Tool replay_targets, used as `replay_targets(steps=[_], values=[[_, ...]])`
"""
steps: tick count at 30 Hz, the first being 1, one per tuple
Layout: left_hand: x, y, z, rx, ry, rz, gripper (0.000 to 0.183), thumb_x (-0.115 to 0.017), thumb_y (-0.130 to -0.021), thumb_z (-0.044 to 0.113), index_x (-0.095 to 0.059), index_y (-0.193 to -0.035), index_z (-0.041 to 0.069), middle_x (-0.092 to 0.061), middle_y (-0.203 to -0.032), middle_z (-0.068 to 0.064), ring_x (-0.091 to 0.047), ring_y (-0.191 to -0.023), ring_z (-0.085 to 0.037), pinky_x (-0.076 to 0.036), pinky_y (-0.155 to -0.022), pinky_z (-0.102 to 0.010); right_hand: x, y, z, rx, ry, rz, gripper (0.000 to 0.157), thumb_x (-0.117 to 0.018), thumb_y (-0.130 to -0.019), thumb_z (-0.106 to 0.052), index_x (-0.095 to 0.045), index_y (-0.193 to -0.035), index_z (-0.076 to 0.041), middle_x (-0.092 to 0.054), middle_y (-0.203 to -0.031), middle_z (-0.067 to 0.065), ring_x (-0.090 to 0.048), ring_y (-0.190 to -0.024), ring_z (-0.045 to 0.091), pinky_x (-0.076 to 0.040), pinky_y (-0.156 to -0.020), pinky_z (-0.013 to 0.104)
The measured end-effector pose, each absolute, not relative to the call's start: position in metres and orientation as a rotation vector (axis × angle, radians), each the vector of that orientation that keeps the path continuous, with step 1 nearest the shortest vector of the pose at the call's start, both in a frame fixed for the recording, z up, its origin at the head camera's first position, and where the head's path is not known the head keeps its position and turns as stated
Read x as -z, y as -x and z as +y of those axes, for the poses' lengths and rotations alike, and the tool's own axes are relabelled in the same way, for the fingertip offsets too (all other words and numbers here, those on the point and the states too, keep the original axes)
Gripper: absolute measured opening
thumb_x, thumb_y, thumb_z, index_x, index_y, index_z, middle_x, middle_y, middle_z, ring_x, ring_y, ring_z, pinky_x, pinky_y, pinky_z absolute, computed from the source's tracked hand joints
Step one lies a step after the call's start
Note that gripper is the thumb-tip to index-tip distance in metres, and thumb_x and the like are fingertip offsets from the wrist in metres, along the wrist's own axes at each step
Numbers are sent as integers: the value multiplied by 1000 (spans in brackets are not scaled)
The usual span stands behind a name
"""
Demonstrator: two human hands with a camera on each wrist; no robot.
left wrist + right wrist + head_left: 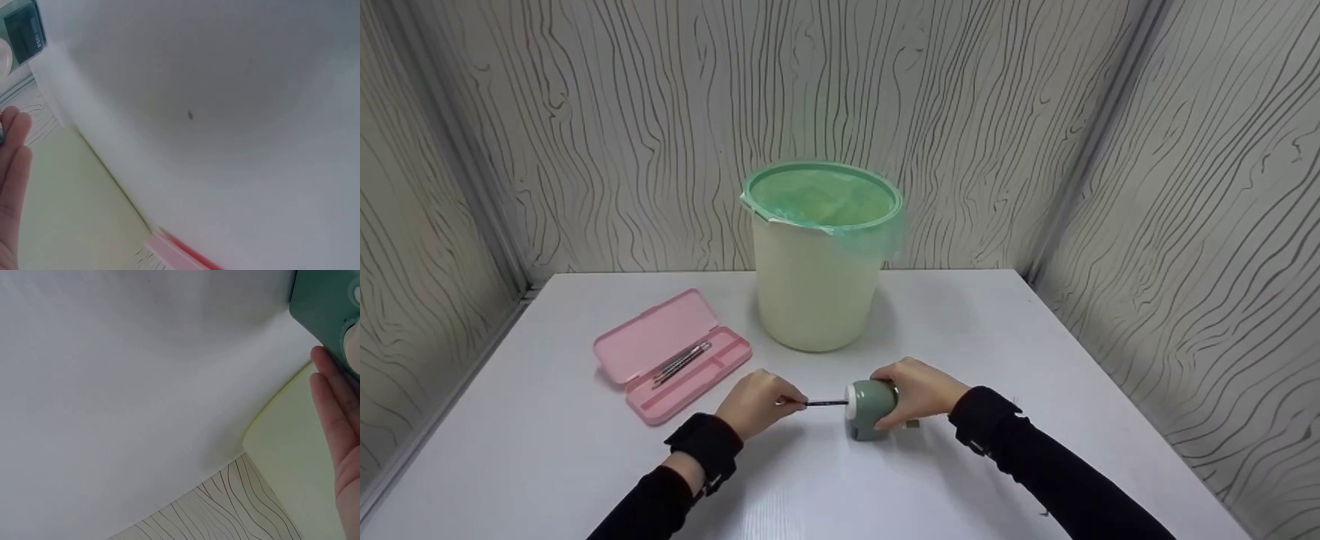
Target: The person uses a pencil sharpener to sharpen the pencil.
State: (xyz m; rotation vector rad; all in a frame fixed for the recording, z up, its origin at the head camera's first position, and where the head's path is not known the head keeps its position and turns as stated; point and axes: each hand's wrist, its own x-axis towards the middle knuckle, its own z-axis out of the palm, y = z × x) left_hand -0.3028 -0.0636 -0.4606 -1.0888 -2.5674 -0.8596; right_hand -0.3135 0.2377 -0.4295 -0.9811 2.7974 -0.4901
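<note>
In the head view my left hand (756, 406) pinches the end of a dark pencil (826, 403) between thumb and fingers. The pencil lies level, its other end inside the white front of a green pencil sharpener (870, 409). From behind and above, my right hand (921, 388) grips the sharpener's body, thumb on the near side. Part of a small crank knob (912, 424) shows under that hand. The left wrist view catches the sharpener's dark shavings window (25, 34) and some left fingers (14, 185). The sharpener's green back (320, 304) meets the right fingertips in the right wrist view.
A pink pencil case (660, 407) lies with its lid up at the left, several pencils (682, 364) inside. Behind the hands stands a pale bin (817, 289) with a green rim and bag liner. Wood-patterned panels (660, 135) enclose the white table (547, 420).
</note>
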Motion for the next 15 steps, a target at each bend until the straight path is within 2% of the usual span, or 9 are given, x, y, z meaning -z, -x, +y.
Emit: replay_targets(steps=[15], values=[[459,301,-57,856,1064,-2585,7,-81,-85,8,-84,-91,9,-81,-86,-4,-77,-78,-14,-60,-70,-25,425,314,233,412,948,2802,51,-91,-72,-33,-74,-113,-9,-77,-104,1,-63,-89,6,-53,-76,21]])
